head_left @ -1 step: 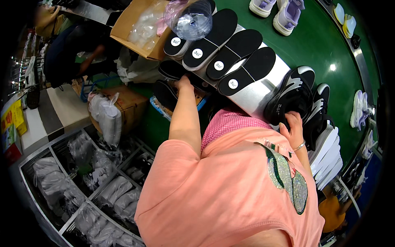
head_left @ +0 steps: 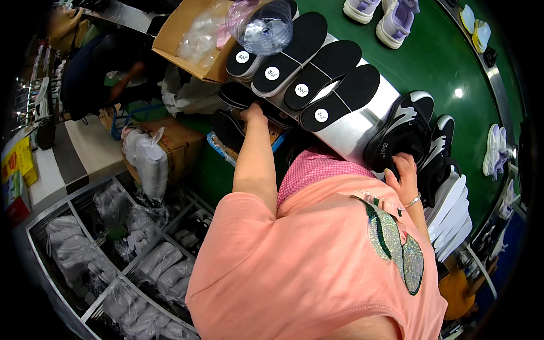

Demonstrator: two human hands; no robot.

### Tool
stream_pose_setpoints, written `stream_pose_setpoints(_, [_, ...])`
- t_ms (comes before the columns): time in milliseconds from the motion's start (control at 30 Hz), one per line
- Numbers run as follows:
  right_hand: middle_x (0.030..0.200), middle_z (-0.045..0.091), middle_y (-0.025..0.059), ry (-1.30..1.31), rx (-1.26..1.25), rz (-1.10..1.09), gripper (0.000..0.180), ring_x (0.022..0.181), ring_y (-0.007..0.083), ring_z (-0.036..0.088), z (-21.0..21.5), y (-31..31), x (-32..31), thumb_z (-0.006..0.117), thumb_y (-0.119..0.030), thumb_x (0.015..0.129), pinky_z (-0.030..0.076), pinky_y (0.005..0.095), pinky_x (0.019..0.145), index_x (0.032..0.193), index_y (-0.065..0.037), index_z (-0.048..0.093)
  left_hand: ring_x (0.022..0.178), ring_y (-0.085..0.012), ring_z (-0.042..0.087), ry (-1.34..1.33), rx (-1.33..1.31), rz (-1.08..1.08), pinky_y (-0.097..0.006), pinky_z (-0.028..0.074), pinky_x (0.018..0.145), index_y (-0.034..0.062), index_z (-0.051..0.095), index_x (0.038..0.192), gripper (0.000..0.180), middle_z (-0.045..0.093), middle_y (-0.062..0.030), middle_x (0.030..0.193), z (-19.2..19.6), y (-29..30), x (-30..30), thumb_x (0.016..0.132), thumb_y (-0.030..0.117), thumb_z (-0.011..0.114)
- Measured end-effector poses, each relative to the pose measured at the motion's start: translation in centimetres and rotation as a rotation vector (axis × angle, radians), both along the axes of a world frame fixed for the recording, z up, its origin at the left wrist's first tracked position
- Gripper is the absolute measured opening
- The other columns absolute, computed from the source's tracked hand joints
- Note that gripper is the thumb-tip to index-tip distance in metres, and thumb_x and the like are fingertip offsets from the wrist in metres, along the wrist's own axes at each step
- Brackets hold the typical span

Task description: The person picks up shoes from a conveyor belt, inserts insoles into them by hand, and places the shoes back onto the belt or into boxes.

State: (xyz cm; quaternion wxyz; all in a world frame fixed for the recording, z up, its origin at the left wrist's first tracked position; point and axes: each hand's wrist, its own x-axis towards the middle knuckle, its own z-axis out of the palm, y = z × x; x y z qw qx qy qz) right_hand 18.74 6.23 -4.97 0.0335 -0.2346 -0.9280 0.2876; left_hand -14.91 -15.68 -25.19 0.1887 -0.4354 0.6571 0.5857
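My left hand (head_left: 253,113) reaches down among black insoles (head_left: 228,131) lying below the edge of a metal ledge. Its fingertips are hidden there, so I cannot make out its grip. On the ledge lie several banded stacks of black insoles (head_left: 362,88) with round white labels at the heels. To the right, my right hand (head_left: 403,174) is closed at the side of a black sneaker (head_left: 399,136) with white stripes, fingers curled against its collar. A second black sneaker (head_left: 441,147) stands just beyond, beside a fan of white insoles (head_left: 451,212).
A cardboard box (head_left: 170,42) with clear plastic and a clear round tub (head_left: 260,28) are at the far left. Lilac sneakers (head_left: 396,25) rest on the green surface (head_left: 453,68). Metal bins (head_left: 85,226) with bagged items stand lower left. Another person (head_left: 102,73) bends nearby.
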Motion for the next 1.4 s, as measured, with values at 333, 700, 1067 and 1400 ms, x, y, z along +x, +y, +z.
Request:
stream_pose_setpoints(333, [0.089, 0.053, 0.0161, 0.015, 0.013, -0.011, 0.041, 0.088, 0.0307, 0.047, -0.5, 0.1, 0.2, 0.056, -0.034, 0.066, 0.035, 0.0378, 0.078, 0.087, 0.001, 0.054, 0.108, -0.0333, 0.041, 0.014, -0.901, -0.867, -0.045, 0.036, 0.085, 0.0074, 0.014, 0.127, 0.076, 0.039, -0.0182, 0.120, 7.5, 0.7, 5.8, 0.069, 0.017, 0.061])
stream_pose_setpoints(700, [0.086, 0.054, 0.0179, 0.038, 0.008, 0.004, 0.039, 0.086, 0.0323, 0.048, -0.2, 0.1, 0.0, 0.056, -0.030, 0.065, 0.036, 0.0378, 0.077, 0.086, 0.002, 0.054, 0.096, -0.0297, 0.051, 0.487, 0.086, -0.144, -0.037, 0.043, 0.078, 0.0013, 0.036, 0.116, 0.054, 0.050, -0.0180, 0.109, 2.3, -0.4, 4.7, 0.076, 0.027, 0.061])
stream_pose_setpoints(1067, [0.083, 0.054, 0.0136, -0.015, -0.001, 0.024, 0.029, 0.084, 0.0302, 0.050, 1.0, 0.2, 0.3, 0.056, -0.018, 0.061, 0.034, 0.0425, 0.083, 0.084, 0.000, 0.055, 0.116, -0.0312, 0.031, -0.024, -0.737, -0.270, -0.043, 0.033, 0.091, 0.0056, 0.025, 0.124, 0.068, 0.031, -0.0143, 0.125, 5.0, 3.0, 4.1, 0.073, 0.032, 0.062])
stream_pose_setpoints(1400, [0.080, 0.054, 0.0141, 0.022, 0.032, -0.018, 0.027, 0.083, 0.0300, 0.051, 1.0, 0.4, 0.3, 0.057, -0.014, 0.060, 0.032, 0.0468, 0.088, 0.083, 0.000, 0.055, 0.120, -0.0311, 0.027, -0.117, -0.735, -0.563, -0.044, 0.030, 0.095, 0.0097, 0.003, 0.132, 0.084, 0.022, -0.0131, 0.133, 5.4, 3.5, 5.6, 0.074, 0.025, 0.062])
